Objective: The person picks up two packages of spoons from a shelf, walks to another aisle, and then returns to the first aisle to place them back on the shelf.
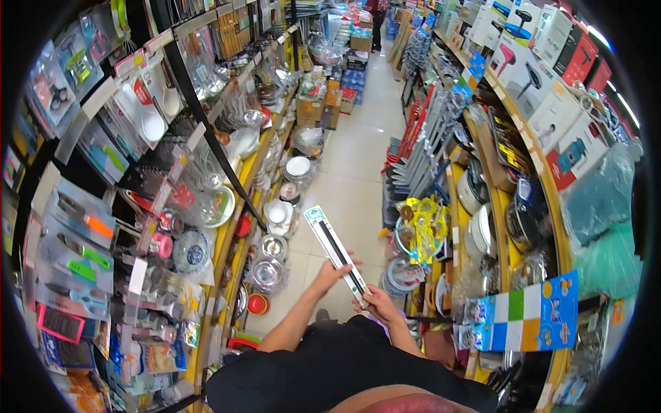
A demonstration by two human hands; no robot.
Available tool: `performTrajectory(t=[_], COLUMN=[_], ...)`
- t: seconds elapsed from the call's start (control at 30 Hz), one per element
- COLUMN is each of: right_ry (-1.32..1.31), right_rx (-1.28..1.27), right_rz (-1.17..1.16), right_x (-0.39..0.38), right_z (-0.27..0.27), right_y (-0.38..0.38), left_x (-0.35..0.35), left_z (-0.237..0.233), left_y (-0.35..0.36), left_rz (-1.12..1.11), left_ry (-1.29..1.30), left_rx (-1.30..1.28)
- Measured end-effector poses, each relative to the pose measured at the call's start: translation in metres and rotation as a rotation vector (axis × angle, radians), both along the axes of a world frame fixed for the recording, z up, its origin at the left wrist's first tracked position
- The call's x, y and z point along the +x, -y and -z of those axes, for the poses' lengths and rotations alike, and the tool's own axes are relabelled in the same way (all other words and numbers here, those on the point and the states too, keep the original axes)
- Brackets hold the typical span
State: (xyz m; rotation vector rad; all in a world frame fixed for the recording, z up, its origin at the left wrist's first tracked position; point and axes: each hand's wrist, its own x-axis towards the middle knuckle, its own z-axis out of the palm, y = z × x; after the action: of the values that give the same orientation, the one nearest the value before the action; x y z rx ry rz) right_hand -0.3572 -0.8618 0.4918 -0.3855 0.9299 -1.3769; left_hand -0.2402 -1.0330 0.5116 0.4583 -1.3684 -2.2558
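Two bare hands hold one long, narrow retail pack [335,249] over the aisle floor [351,165], just in front of the person's black-clad chest.

**Position of the item.** The pack sits near the centre of the head view. It is a white card strip with a dark, slender article mounted along it; the article itself is too small to identify. The near end lies at 5 o'clock and the far end points to 11 o'clock, tilted up and away from the body.

**Grip state.**
- Left hand [332,270]: fingers wrapped round the pack's left edge at about mid-length, grasping it.
- Right hand [377,305]: closed round the near end of the pack, supporting it from below.

**Surroundings.**
- At 9 o'clock: yellow-edged shelving [222,256] with hanging kitchen tools and stacked steel bowls [267,272].
- At 3 o'clock: a second shelf run [506,227] carrying pans, and a colour-blocked box [530,320].
- At 1 o'clock, top shelf: hair-dryer cartons [523,27].
- At 12 o'clock, far down the aisle: another person [377,17], well apart.

**Step in hand (judgement).** The pack appears to be under inspection, held off the shelves with its face up.

**Requirement for the next move (judgement).** Any transfer calls for one hand to keep a firm hold while the other lets go, since the long strip could swing into the stock on either side.
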Motion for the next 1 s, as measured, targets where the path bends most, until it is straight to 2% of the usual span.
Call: performTrajectory(t=[0.07,0.17,0.3,0.43,0.53,0.63,0.67,0.77,0.87,0.97,1.0], right_ry=[0.002,-0.005,-0.148,-0.209,-0.247,-0.344,-0.352,-0.333,-0.346,-0.293,-0.324], right_rx=[-0.015,0.0,-0.009,-0.086,-0.213,-0.248,-0.263,-0.269,-0.224,-0.106,-0.138], right_rz=[-0.052,-0.15,-0.27,-0.288,-0.238,-0.199,-0.2,-0.237,-0.257,-0.324,-0.301], right_x=[-0.012,-0.035,-0.078,-0.137,-0.182,-0.222,-0.233,-0.26,-0.276,-0.291,-0.294], right_z=[0.006,0.015,0.046,0.046,0.036,0.034,0.031,0.034,0.06,0.069,0.062], right_y=[0.028,0.067,0.123,0.186,0.234,0.27,0.281,0.308,0.334,0.365,0.379], left_x=[-0.008,-0.023,-0.059,-0.117,-0.162,-0.2,-0.207,-0.227,-0.244,-0.264,-0.273], left_z=[0.01,0.022,0.025,0.017,-0.009,-0.002,-0.003,-0.002,0.022,0.056,0.062], left_y=[0.006,0.025,0.072,0.132,0.176,0.209,0.219,0.232,0.254,0.289,0.304], left_rz=[0.013,-0.078,-0.138,-0.197,-0.179,-0.255,-0.253,-0.322,-0.374,-0.35,-0.339], left_ry=[0.025,0.122,0.194,0.205,0.192,0.19,0.222,0.205,0.243,0.307,0.309], left_rx=[-0.009,0.112,0.021,-0.109,-0.147,-0.203,-0.306,-0.163,-0.109,-0.136,-0.126])
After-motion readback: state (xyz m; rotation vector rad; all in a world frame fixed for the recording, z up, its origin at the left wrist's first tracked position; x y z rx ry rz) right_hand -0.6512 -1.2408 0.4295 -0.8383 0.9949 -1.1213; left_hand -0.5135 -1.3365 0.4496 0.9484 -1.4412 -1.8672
